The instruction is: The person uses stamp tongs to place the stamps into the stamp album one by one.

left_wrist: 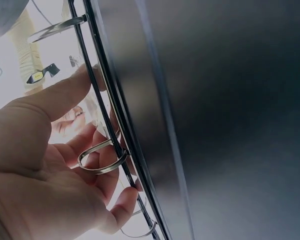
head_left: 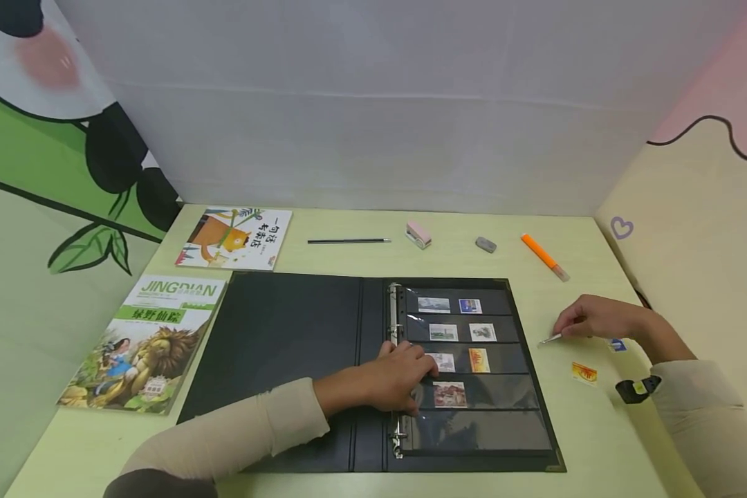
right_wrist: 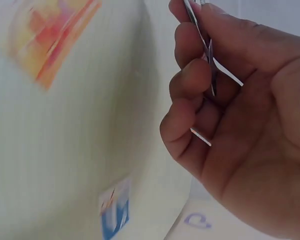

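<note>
An open black ring-binder stamp album (head_left: 292, 332) lies on the table. My left hand (head_left: 395, 379) rests on its right-hand page by the metal rings, fingers spread and relaxed over the left end of the pocket rows. Several stamps sit in the pockets, among them an orange one (head_left: 479, 360) and a reddish-brown one (head_left: 449, 394). Right of the album, my right hand (head_left: 604, 318) pinches metal tweezers (right_wrist: 209, 60) between thumb and fingers, their tips pointing left, low over the table. Beside this hand lie a red-and-yellow stamp (head_left: 584, 373) and a blue stamp (head_left: 616, 344), the latter partly hidden by the wrist.
Two books, one with a lion (head_left: 146, 346) and one with an orange animal (head_left: 235, 238), lie at the left. Along the back are a black pencil (head_left: 348, 241), a pink stapler (head_left: 418, 235), a grey eraser (head_left: 485, 245) and an orange marker (head_left: 544, 256). Walls border the table.
</note>
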{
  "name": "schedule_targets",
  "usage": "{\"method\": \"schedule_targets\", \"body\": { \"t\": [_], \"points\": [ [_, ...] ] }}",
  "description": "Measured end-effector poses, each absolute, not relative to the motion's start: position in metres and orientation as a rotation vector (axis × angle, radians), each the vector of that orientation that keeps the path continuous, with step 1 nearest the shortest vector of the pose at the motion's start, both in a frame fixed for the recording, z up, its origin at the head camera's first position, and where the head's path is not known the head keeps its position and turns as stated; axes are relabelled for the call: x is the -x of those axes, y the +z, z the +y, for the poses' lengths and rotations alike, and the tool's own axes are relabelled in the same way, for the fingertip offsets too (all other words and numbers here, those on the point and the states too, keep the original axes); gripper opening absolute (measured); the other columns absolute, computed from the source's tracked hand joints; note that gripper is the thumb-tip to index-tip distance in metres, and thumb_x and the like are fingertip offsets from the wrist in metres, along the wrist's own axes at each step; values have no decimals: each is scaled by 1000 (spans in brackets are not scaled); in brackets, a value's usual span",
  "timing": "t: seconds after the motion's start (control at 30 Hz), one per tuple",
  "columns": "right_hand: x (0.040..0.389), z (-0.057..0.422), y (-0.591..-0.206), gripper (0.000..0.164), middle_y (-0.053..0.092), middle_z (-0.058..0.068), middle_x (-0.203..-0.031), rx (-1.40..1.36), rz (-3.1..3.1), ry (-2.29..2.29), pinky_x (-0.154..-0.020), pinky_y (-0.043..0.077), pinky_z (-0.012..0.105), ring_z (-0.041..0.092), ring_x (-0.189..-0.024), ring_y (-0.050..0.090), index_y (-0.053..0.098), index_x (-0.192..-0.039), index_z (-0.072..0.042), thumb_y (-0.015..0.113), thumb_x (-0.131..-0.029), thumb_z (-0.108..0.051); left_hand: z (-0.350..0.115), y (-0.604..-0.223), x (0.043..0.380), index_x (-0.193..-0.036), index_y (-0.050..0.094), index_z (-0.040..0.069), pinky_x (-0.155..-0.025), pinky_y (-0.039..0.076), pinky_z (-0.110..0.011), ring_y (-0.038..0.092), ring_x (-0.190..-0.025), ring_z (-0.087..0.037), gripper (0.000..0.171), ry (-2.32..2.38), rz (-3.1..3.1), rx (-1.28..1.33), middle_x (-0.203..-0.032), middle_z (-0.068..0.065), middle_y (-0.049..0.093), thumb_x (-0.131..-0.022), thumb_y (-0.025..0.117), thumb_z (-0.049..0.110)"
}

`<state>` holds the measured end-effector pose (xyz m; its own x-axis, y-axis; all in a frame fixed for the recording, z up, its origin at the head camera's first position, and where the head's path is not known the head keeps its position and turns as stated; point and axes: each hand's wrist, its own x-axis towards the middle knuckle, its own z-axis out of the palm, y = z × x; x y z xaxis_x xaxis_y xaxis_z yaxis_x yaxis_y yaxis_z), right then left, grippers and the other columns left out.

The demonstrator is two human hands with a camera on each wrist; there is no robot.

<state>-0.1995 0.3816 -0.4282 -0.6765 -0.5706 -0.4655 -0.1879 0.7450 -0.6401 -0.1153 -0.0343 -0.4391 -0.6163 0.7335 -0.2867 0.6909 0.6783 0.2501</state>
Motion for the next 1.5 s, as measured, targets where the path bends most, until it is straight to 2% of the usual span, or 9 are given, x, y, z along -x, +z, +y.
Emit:
{"method": "schedule_targets", "body": {
  "t": [0.33, 0.7, 1.0, 1.3, 1.5],
  "points": [
    [172, 425, -434, 19, 66, 0, -89, 435, 2256, -834, -58, 41, 22, 6, -67, 49, 73, -104, -8, 60, -93, -17, -35, -439, 116, -123, 51, 30, -82, 27, -33, 42, -104, -11, 57, 179, 2526, -1110, -119, 8, 52, -76, 79, 43],
    [156, 439, -442, 19, 69, 3, -101, 393, 2273, -838, -63, 40, 22, 2, -74, 49, 73, -104, -8, 60, -93, -17, -34, -441, 114, -123, 51, 30, -83, 28, -33, 42, -104, -11, 56, 176, 2526, -1098, -119, 8, 52, -76, 79, 43],
    [160, 431, -445, 15, 71, 0, -99, 528, 2329, -830, -69, 43, 19, -3, -81, 55, 74, -98, -13, 60, -93, -16, -34, -439, 114, -123, 51, 30, -83, 28, -33, 43, -106, -12, 56, 168, 2536, -1115, -119, 9, 53, -76, 79, 43],
    [181, 399, -437, 13, 71, 0, -91, 669, 2437, -861, -60, 41, 21, -1, -71, 49, 73, -98, -16, 60, -93, -16, -34, -438, 116, -122, 51, 30, -83, 28, -33, 43, -106, -12, 56, 185, 2536, -1111, -119, 8, 53, -75, 80, 42],
    [195, 367, -439, 14, 73, 2, -96, 796, 2422, -863, -68, 47, 21, -2, -77, 55, 73, -101, -15, 60, -94, -16, -33, -440, 116, -122, 51, 31, -85, 28, -34, 43, -105, -11, 57, 190, 2523, -1086, -120, 9, 53, -74, 80, 42]
  ]
}}
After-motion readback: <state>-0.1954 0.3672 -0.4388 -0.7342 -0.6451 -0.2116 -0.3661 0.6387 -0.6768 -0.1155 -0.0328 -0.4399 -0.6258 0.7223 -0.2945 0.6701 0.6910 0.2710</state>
